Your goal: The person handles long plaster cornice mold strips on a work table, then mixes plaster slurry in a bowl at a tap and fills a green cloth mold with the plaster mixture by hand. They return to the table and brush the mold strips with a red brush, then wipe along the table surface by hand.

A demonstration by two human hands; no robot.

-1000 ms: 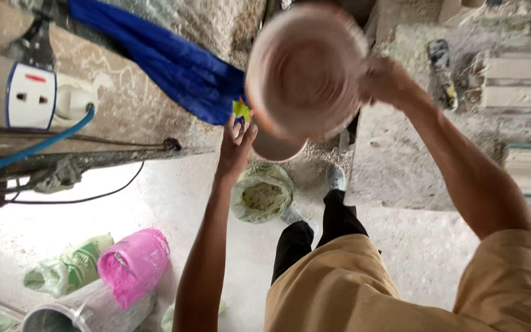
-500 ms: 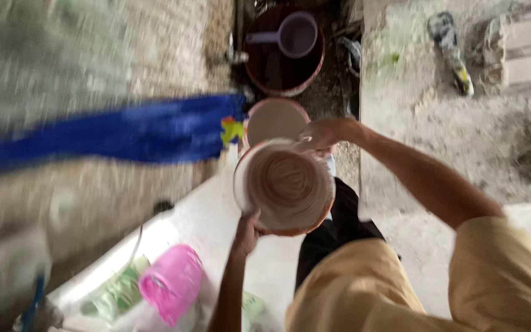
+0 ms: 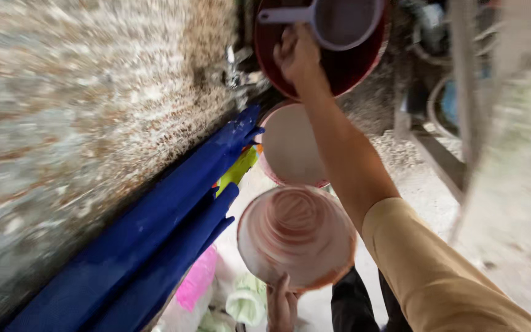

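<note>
Left hand (image 3: 282,304) grips lower rim of round orange-pink plastic basin (image 3: 296,237), fingers on its edge; basin tipped up, open mouth facing camera, smeared pale inside; sits low in view, beside blue fabric bundle (image 3: 155,240); right hand (image 3: 299,55) stretched forward, fingers curled on rim of dark red round tub (image 3: 339,67); grey plastic scoop (image 3: 339,21) lies in tub, handle pointing left, just above hand; second pink-rimmed bowl (image 3: 290,147) between tub and basin; rough mottled wall (image 3: 81,104) on left.
</note>
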